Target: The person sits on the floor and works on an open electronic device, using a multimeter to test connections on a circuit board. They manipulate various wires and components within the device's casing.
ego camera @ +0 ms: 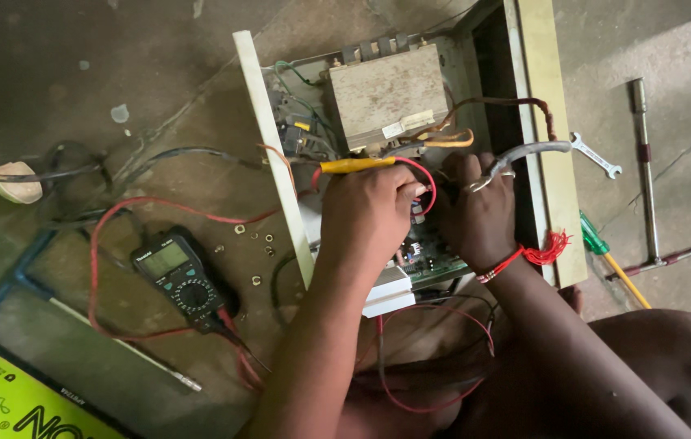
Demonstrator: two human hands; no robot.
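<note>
1. The left hand is closed around a yellow-handled test probe, holding it level above the circuit board of an open metal equipment case; the probe's red lead loops away to the left of the case.
2. The right hand, with a red thread band at its wrist, grips grey-handled pliers inside the case, just right of the left hand.
3. Above both hands, inside the case, sits a large beige transformer.
4. Left of the case on the floor lies a black multimeter; small nuts lie between it and the case.
5. Right of the case lie a spanner, a green-handled screwdriver and a T-handle wrench.
</note>
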